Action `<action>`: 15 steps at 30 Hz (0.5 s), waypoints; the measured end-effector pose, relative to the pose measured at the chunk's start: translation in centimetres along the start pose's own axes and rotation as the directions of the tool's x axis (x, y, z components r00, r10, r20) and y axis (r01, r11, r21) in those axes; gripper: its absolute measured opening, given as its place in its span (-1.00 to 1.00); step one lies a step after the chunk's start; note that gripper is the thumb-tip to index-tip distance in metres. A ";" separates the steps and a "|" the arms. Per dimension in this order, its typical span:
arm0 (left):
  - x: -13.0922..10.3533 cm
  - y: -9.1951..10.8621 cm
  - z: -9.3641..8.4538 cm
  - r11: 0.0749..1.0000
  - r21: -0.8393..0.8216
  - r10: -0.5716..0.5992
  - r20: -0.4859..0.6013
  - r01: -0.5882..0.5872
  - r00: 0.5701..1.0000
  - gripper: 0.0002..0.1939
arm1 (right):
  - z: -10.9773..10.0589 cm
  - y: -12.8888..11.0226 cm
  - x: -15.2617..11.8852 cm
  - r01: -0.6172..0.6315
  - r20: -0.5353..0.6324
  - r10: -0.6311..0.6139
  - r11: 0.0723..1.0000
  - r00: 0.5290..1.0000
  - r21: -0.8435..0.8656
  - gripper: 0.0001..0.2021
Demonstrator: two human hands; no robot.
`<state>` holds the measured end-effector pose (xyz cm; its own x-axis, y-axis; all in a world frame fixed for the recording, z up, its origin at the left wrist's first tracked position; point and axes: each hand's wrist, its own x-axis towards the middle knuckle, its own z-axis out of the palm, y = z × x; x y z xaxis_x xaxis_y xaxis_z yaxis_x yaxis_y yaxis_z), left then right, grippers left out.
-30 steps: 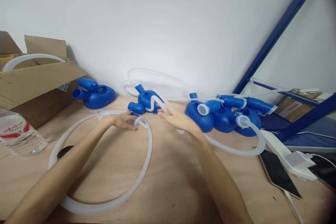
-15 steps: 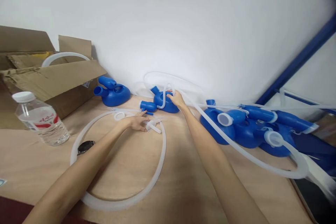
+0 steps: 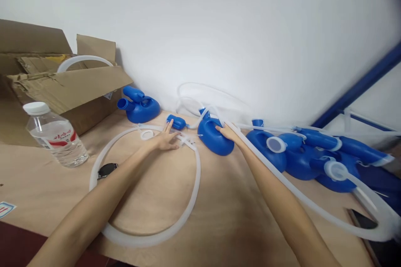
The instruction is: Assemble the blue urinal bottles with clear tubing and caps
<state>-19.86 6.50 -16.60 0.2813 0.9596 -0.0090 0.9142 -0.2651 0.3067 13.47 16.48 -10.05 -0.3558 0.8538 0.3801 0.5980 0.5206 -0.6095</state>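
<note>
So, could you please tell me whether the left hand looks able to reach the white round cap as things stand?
Probably yes: the white round cap lies on the table close to the left hand, nothing visible covers it, and drawing back a little would likely suffice.

A smooth surface with soft highlights is shown by the rounded blue plastic container with a hollow handle (image 3: 214,142), and a similar finish is seen on the small blue plastic cylinder (image 3: 178,122). The looped translucent white tube (image 3: 197,171) is made of smooth, softly shiny plastic. Clear, glossy plastic is seen in the white-capped water bottle (image 3: 62,150). The open brown cardboard box (image 3: 84,87) is left matt, its torn edge roughened, while the light-brown tabletop (image 3: 156,200) is faintly marked with wood grain.
</note>
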 end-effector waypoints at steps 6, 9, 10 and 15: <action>0.1 -0.3 -0.4 1.000 -0.006 -0.024 -0.197 0.023 0.980 -0.36 | -6.7 -2.6 -7.6 0.122 0.238 -0.123 0.992 0.964 0.020 -0.54; 0.2 -0.5 -0.3 0.997 -0.020 -0.081 -0.293 0.078 0.953 -0.31 | -8.8 -4.2 -10.5 0.164 0.274 -0.176 0.984 0.945 0.068 -0.52; 0.2 -0.7 -0.2 0.995 -0.024 -0.097 -0.316 0.094 0.944 -0.29 | -9.3 -4.6 -11.3 0.139 0.268 -0.157 0.987 0.951 0.086 -0.52; 0.5 -1.1 0.9 0.985 -0.039 -0.169 -0.358 0.166 0.919 -0.32 | -10.8 -5.2 -14.3 -0.025 0.320 0.005 0.998 0.947 0.057 -0.54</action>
<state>-20.50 7.16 -17.77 -0.0002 0.9599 0.2805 0.9361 -0.0985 0.3377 23.21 1.45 -4.84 -0.5641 0.8147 0.1343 0.5643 0.4991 -0.6576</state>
